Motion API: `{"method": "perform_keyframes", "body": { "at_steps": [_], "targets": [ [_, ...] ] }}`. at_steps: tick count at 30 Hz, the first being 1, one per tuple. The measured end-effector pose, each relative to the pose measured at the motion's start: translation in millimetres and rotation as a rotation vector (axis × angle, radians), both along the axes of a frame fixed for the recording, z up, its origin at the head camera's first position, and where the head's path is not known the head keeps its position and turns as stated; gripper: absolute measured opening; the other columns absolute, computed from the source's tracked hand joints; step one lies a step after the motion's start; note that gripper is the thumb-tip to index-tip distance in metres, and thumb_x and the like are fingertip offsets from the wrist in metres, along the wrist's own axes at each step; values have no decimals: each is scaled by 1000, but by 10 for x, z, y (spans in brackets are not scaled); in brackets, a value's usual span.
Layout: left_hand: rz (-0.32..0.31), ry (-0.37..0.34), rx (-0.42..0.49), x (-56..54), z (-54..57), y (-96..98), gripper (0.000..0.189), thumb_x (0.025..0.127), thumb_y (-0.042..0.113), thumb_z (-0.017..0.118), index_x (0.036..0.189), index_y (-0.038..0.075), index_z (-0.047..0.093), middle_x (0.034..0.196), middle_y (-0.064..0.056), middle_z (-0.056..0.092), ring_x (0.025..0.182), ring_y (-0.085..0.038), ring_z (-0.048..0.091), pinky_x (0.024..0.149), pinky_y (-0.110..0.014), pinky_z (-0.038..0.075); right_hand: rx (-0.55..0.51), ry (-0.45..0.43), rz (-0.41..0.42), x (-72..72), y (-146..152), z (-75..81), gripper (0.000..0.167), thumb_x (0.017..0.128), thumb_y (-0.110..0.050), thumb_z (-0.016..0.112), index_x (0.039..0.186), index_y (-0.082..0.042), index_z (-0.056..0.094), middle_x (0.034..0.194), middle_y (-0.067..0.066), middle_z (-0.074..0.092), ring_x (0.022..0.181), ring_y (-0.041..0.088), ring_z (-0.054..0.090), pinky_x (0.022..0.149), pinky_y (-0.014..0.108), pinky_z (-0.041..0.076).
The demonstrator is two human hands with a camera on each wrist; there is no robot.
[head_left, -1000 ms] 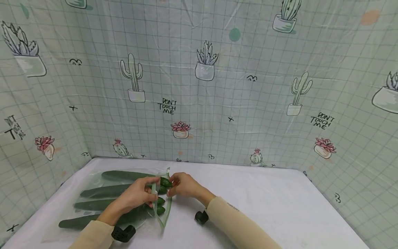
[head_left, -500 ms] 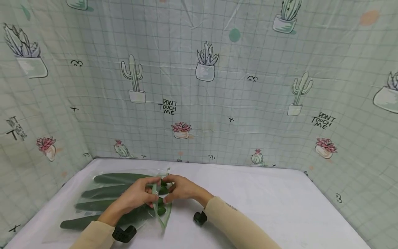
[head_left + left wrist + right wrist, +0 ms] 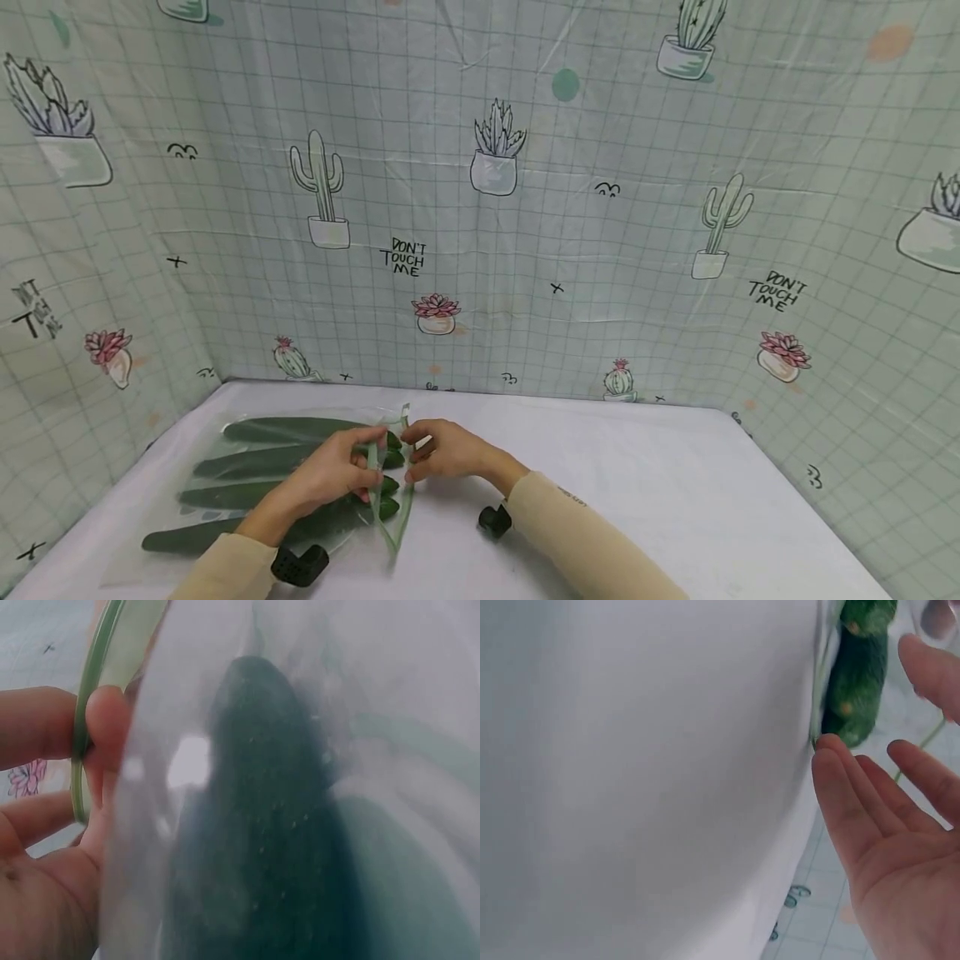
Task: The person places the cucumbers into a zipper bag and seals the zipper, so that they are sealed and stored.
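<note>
A clear zip bag [image 3: 153,515] with a green-edged mouth lies on its side, its mouth facing right. Several long green cucumbers [image 3: 285,430] lie in it side by side, their ends near the mouth. My left hand [image 3: 324,473] pinches the upper green edge [image 3: 91,667] between thumb and fingers, keeping the mouth raised. Close to one cucumber [image 3: 259,795], the film runs beside that hand. My right hand [image 3: 450,450] is at the mouth with nothing in its grasp. Its fingers [image 3: 847,802] are extended, fingertips right at the lower edge beside the cucumber ends [image 3: 855,697].
The bag rests on the left half of a white-covered table [image 3: 637,492]. A grid-patterned curtain [image 3: 525,250] with cactus drawings surrounds the table at the back and sides. Black wrist cameras [image 3: 300,566] sit under both wrists.
The farthest cucumber has slid left, deeper into the bag, under my right hand's push. The right hand has then drawn back slightly to the right. My left hand keeps its hold on the edge.
</note>
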State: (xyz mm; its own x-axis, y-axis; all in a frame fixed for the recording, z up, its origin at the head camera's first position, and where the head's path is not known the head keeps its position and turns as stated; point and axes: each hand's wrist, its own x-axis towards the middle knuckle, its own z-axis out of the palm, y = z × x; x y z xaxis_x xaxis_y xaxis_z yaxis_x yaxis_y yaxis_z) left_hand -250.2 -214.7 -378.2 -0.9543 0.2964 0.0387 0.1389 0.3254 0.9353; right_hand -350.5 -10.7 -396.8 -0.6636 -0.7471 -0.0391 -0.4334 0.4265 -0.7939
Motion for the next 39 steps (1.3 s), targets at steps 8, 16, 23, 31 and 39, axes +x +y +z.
{"method": "perform_keyframes", "body": {
  "at_steps": [8, 16, 23, 31, 39],
  "targets": [
    [40, 16, -81, -3, -26, 99, 73, 86, -2, 63, 148, -5, 25, 56, -8, 53, 54, -27, 58, 52, -37, 52, -20, 191, -104, -174, 22, 43, 33, 85, -22, 73, 113, -8, 64, 107, 4, 64, 89, 13, 63, 72, 25, 52],
    [128, -26, -96, 6, -46, 157, 73, 86, 7, 68, 148, 0, 30, 128, -26, 47, 58, -25, 58, 55, -37, 53, -8, 260, -140, -339, -8, -59, 29, 88, -22, 69, 113, -8, 65, 95, -1, 65, 82, 10, 61, 69, 23, 51],
    [98, -33, -88, 13, 0, 115, 66, 89, 12, 67, 144, -6, 34, 127, -27, 49, 61, -26, 60, 60, -38, 54, -11, 262, -143, -367, -81, -18, 31, 87, -20, 70, 114, -7, 63, 95, 2, 65, 82, 11, 61, 68, 23, 51],
    [72, 86, -161, -218, 105, -7, 60, 91, 14, 65, 140, -7, 40, 127, -30, 48, 63, -25, 60, 58, -36, 54, 12, 265, -168, -386, -143, -12, 37, 93, -29, 62, 122, -8, 60, 102, 4, 66, 89, 13, 61, 70, 26, 52],
    [64, 185, -296, -575, 174, -175, 55, 89, 8, 67, 137, -8, 45, 125, -31, 51, 77, -23, 61, 57, -34, 53, -7, 257, -174, -442, -193, -41, 37, 95, -31, 59, 120, -5, 60, 100, 6, 67, 82, 11, 62, 67, 25, 52]
  ]
}}
